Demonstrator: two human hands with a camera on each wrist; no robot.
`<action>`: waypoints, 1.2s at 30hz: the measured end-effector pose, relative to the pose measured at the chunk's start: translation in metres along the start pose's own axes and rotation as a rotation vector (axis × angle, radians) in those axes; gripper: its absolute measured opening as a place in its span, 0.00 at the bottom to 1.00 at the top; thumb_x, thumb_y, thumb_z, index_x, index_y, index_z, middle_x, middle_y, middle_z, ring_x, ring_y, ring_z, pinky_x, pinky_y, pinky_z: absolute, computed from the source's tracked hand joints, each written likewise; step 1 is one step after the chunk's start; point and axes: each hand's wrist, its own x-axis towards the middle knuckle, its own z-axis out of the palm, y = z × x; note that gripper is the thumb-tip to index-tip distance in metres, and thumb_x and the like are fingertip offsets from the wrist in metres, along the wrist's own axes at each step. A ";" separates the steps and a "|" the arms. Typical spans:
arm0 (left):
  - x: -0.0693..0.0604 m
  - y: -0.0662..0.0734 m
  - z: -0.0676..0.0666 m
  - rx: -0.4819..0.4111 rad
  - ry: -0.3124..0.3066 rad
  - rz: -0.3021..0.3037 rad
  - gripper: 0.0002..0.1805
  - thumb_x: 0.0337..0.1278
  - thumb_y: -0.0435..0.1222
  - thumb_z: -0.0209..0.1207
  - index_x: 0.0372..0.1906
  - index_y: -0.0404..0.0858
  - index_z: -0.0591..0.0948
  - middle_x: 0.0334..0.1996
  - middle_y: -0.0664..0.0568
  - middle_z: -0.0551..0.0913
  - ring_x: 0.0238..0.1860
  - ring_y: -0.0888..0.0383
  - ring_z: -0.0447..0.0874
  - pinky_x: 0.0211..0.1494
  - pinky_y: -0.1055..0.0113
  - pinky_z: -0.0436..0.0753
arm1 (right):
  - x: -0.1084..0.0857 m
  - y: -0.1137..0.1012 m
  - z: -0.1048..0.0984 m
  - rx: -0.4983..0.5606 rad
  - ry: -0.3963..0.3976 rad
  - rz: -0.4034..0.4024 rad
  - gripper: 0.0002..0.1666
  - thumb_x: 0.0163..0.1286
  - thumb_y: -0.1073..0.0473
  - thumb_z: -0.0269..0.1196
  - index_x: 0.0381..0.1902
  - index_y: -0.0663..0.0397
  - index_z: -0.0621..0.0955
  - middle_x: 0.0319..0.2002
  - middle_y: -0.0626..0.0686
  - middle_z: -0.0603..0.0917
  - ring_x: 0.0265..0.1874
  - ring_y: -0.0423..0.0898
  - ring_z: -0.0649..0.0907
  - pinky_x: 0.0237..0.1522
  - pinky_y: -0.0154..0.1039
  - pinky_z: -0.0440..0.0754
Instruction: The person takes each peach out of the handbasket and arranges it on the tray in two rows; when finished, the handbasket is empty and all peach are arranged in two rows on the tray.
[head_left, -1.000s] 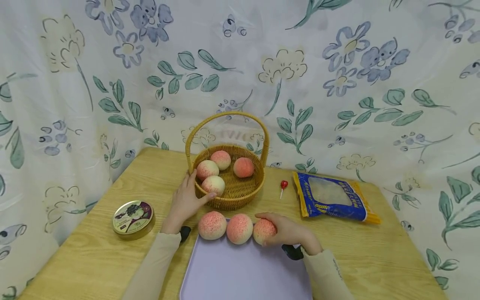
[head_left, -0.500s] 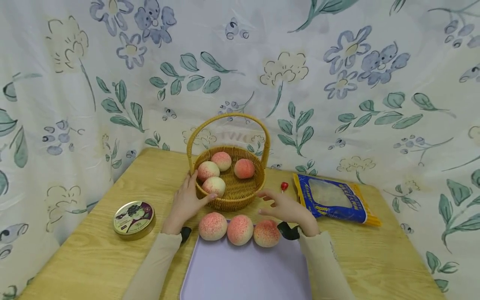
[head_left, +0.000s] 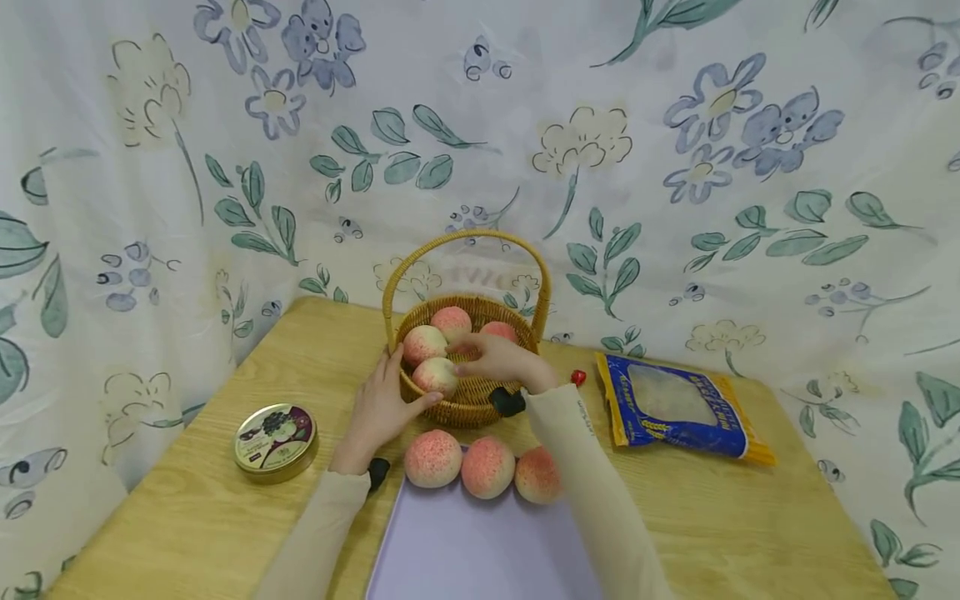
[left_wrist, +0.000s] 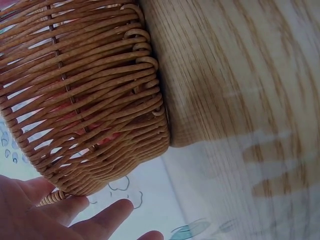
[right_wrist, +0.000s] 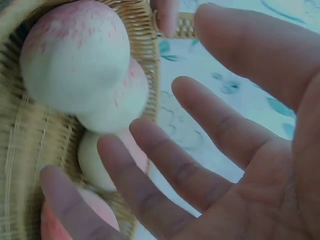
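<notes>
A wicker basket point(head_left: 465, 414) with a tall handle holds several pink-and-cream peaches, among them a pale front peach point(head_left: 435, 377). My left hand point(head_left: 375, 412) rests against the basket's left side, thumb toward its front, fingers near the handle's foot. Over the basket is my right hand point(head_left: 495, 358), its fingers spread beside the front peach. In the right wrist view, a gap shows between those fingers and the large peach point(right_wrist: 75, 57). Three more peaches line the far edge of a lilac tray point(head_left: 480, 542): left point(head_left: 432, 458), middle point(head_left: 488, 468) and right point(head_left: 537, 475), the last partly behind my right sleeve.
A round tin point(head_left: 275, 442) stands at the left of the wooden table point(head_left: 202, 500). To the right lie a red lollipop point(head_left: 578, 377), partly hidden, and a blue-and-yellow packet point(head_left: 682, 408). A floral curtain point(head_left: 480, 150) hangs behind.
My right hand has let go of the right peach on the tray and moved up and left into the basket. My left hand stays at the basket's side.
</notes>
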 end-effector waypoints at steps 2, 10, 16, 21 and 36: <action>0.001 0.000 -0.001 0.006 -0.003 0.002 0.58 0.51 0.62 0.62 0.76 0.34 0.50 0.74 0.28 0.52 0.70 0.28 0.58 0.65 0.30 0.60 | 0.014 -0.003 0.004 0.006 -0.025 0.018 0.27 0.70 0.53 0.60 0.65 0.52 0.74 0.65 0.57 0.74 0.64 0.54 0.74 0.62 0.50 0.75; 0.000 0.003 -0.005 0.015 -0.009 -0.002 0.59 0.51 0.64 0.61 0.76 0.34 0.49 0.74 0.29 0.51 0.71 0.29 0.57 0.67 0.31 0.60 | 0.055 -0.006 0.020 -0.062 -0.159 0.048 0.32 0.67 0.51 0.62 0.68 0.50 0.72 0.65 0.56 0.74 0.62 0.49 0.74 0.60 0.42 0.75; 0.000 0.008 -0.002 0.008 -0.027 -0.001 0.60 0.49 0.64 0.62 0.77 0.36 0.48 0.74 0.30 0.51 0.72 0.31 0.57 0.68 0.33 0.60 | 0.053 0.019 0.028 0.000 -0.219 0.094 0.38 0.67 0.53 0.61 0.72 0.51 0.63 0.66 0.58 0.71 0.57 0.48 0.75 0.56 0.39 0.75; 0.000 0.003 -0.001 -0.003 -0.016 -0.027 0.60 0.49 0.63 0.63 0.77 0.36 0.48 0.74 0.30 0.51 0.72 0.31 0.56 0.69 0.33 0.59 | 0.056 0.028 0.032 0.079 -0.219 0.082 0.37 0.65 0.56 0.62 0.70 0.54 0.64 0.65 0.60 0.71 0.55 0.48 0.77 0.57 0.39 0.75; 0.003 0.001 -0.004 -0.010 -0.048 -0.051 0.60 0.50 0.63 0.63 0.77 0.38 0.47 0.75 0.30 0.48 0.73 0.31 0.53 0.69 0.32 0.56 | 0.018 0.028 0.010 0.136 0.047 0.050 0.31 0.63 0.52 0.66 0.60 0.52 0.69 0.59 0.58 0.75 0.57 0.50 0.77 0.57 0.45 0.77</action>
